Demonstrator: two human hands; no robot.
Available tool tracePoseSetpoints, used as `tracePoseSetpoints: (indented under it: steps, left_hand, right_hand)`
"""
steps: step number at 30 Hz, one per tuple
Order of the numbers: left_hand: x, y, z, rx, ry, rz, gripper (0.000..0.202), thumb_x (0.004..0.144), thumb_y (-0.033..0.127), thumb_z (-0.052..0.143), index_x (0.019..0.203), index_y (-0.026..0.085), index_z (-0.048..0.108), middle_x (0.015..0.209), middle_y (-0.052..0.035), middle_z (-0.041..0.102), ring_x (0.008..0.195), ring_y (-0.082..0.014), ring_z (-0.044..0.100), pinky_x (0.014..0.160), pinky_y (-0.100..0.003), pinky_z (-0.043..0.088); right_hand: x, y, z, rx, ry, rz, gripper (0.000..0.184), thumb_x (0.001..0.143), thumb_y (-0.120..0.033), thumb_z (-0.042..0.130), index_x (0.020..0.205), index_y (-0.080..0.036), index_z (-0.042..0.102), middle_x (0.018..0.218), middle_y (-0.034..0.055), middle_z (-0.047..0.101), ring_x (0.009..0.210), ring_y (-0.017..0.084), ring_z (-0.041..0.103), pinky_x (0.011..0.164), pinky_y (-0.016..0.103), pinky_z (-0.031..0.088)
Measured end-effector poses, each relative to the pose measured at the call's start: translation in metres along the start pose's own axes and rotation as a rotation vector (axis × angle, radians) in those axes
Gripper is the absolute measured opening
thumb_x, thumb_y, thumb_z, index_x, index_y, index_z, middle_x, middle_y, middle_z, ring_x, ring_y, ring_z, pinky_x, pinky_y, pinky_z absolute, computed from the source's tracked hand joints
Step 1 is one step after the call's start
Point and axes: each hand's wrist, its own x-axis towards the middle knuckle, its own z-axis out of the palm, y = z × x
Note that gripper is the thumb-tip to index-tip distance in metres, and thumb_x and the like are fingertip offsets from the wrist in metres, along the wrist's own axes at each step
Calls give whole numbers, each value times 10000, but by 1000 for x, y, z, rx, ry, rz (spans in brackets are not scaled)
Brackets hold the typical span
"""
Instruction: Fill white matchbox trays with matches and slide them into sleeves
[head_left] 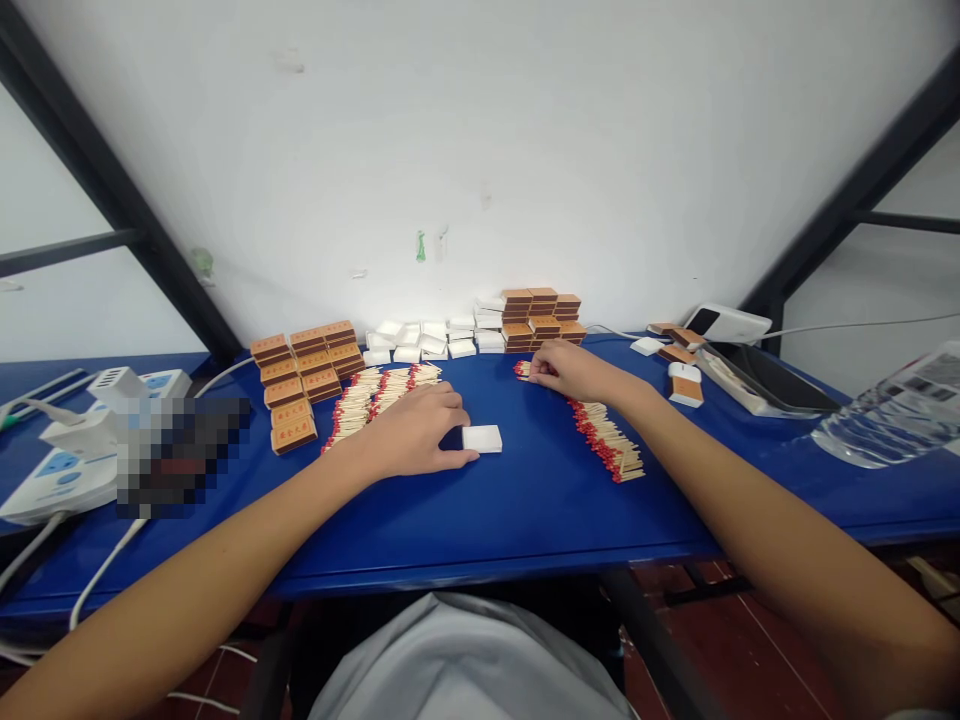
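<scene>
A small white matchbox tray (pixel 484 439) lies on the blue table, with the thumb and fingertips of my left hand (pixel 416 428) closed about its left end. Farther back and to the right, the bent fingers of my right hand (pixel 559 370) pinch at a small bunch of red-tipped matches (pixel 520 369); the fingers partly cover them. Beneath my right wrist runs a long row of matches (pixel 606 440), heads to the left. Behind my left hand, more matches (pixel 352 405) lie in thick rows, partly hidden by the hand and forearm.
Brown matchboxes (pixel 291 390) stand in rows at left. White trays (pixel 424 338) and stacked matchboxes (pixel 541 320) line the wall. A power strip (pixel 75 450) with cables is far left. A phone (pixel 772 378), white power bank (pixel 727 323) and plastic bottle (pixel 896 410) are at right.
</scene>
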Motion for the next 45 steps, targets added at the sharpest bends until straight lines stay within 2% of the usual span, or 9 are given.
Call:
tracePoseSetpoints:
  steps: [6,11,15,20,28,33,37,40,45]
  left_hand:
    - [1,-1,2,50,60,-49,354,989,509,714,1047,171,803,970,-105,728,994,-294,656,915,-448,512]
    - [2,-7,8,100,115,-90,385,990,546,692,989,177,801,952,-103,738,1012,-307,652,939,-466,507]
    - [3,-8,8,102,125,-88,380,991,540,694,1022,178,805,935,-96,736,1006,-303,643,938,-458,504]
    - [3,-7,8,91,122,-67,350,999,505,695,1052,175,801,1000,-102,741,1047,-308,638,967,-460,493]
    - [2,-8,9,76,103,-35,381,1011,538,678,1042,177,797,991,-101,726,1013,-290,644,923,-432,495]
    - [3,-5,8,66,69,-37,376,997,514,714,1059,154,803,985,-101,733,998,-287,654,914,-428,503]
    - [2,-4,7,69,62,-39,369,990,503,729,1062,150,810,958,-93,729,994,-284,657,916,-426,507]
    - [2,-4,7,79,63,-35,364,984,496,739,1058,147,813,962,-94,732,995,-285,655,927,-430,509]
    - [2,-4,7,94,65,-35,378,986,507,734,1065,145,813,960,-97,730,994,-286,655,924,-433,513]
  right_hand:
    - [-6,-18,-6,50,21,-28,231,998,-340,558,873,-197,691,981,152,726,976,314,632,826,400,477]
    - [-16,-61,-13,183,61,-196,287,1040,-454,560,971,-217,705,1020,126,697,1011,293,607,848,394,474]
    - [-24,-95,-9,196,24,-310,205,1063,-357,555,975,-230,689,1016,107,673,1004,278,592,849,382,462]
    - [-27,-108,0,147,-23,-347,131,1030,-223,572,961,-215,683,1004,109,667,1006,285,581,858,396,455]
    - [-24,-105,-4,222,-74,-317,118,1027,-257,589,974,-216,686,1006,96,695,998,266,613,838,371,470]
    - [-15,-66,-14,54,97,-65,148,1012,-286,617,925,-201,703,958,106,729,863,244,648,733,343,442]
    - [-10,-31,-15,-25,60,36,122,979,-205,624,920,-179,727,991,119,754,858,239,667,709,319,434]
    - [-8,-22,-11,-41,16,57,111,967,-163,630,923,-170,731,995,116,761,865,232,672,715,305,432]
    - [-4,-21,-4,-126,42,71,100,990,-183,620,951,-163,710,1067,150,751,936,254,678,751,312,444]
